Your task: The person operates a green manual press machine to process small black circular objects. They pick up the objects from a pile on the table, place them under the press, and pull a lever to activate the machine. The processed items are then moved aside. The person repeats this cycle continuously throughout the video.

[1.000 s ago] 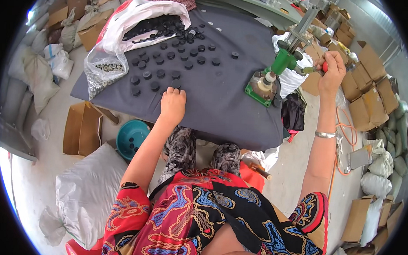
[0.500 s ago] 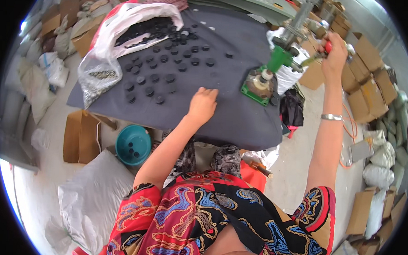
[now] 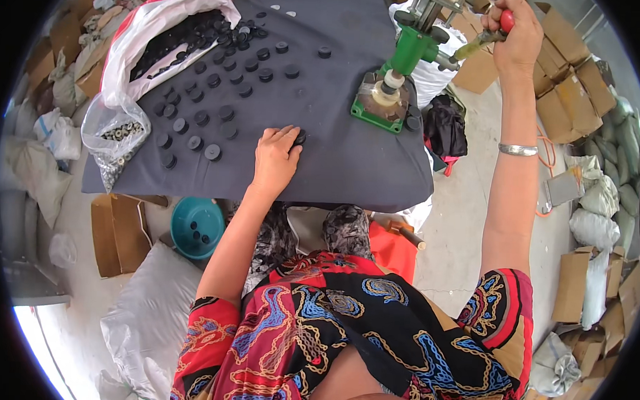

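Observation:
My left hand [image 3: 275, 158] lies low over the dark cloth near the table's front. Its fingers are closed on a small black round cap [image 3: 300, 137], partly hidden by the fingertips. My right hand [image 3: 519, 39] is raised at the far right, wrapped round the lever [image 3: 477, 46] of a green hand press [image 3: 407, 51], at its red knob [image 3: 507, 21]. Under the press a pale round die [image 3: 386, 94] sits on the green base [image 3: 379, 121]. Several black caps [image 3: 226, 113] are spread over the cloth left of my left hand.
A white sack [image 3: 120, 69] spills black caps at the table's far left. A clear bag [image 3: 115, 140] of small metal rings hangs beside it at the edge. Below stand a teal basin [image 3: 197, 227] and a cardboard box [image 3: 119, 235]. Cartons [image 3: 574, 99] line the right.
My left hand now has a black cap at its fingertips, where none showed before. My right hand still grips the lever. The whole view has shifted, with the table appearing further left.

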### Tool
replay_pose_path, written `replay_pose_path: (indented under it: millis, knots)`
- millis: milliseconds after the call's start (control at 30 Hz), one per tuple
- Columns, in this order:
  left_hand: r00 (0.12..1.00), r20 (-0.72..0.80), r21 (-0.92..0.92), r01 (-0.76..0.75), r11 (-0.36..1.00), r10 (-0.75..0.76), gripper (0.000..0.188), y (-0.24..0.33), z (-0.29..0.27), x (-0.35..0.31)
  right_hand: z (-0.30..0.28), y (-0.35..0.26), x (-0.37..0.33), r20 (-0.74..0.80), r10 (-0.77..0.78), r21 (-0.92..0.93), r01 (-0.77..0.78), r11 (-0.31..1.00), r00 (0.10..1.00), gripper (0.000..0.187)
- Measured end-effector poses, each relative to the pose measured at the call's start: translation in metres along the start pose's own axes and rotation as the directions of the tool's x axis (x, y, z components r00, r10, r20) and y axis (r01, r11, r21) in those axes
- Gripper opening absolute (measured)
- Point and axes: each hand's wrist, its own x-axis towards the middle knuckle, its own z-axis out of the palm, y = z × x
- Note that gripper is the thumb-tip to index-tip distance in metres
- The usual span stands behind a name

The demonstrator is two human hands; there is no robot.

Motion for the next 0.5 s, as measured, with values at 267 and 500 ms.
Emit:
replay_pose_path:
  millis: [267,500]
  knots:
    - [0.985,0.062,0.375,-0.17,0.911,0.159,0.034,0.0,0.003,-0.003,0.007,0.004,0.0,0.027,-0.06,0.002,0.06,0.998,0.998,0.025]
    - [0.931,0.22,0.422,-0.361,0.831,0.292,0.041,0.0,-0.006,0.0,0.008,0.0,0.0,0.004,0.02,0.073,-0.02,0.997,1.0,0.026]
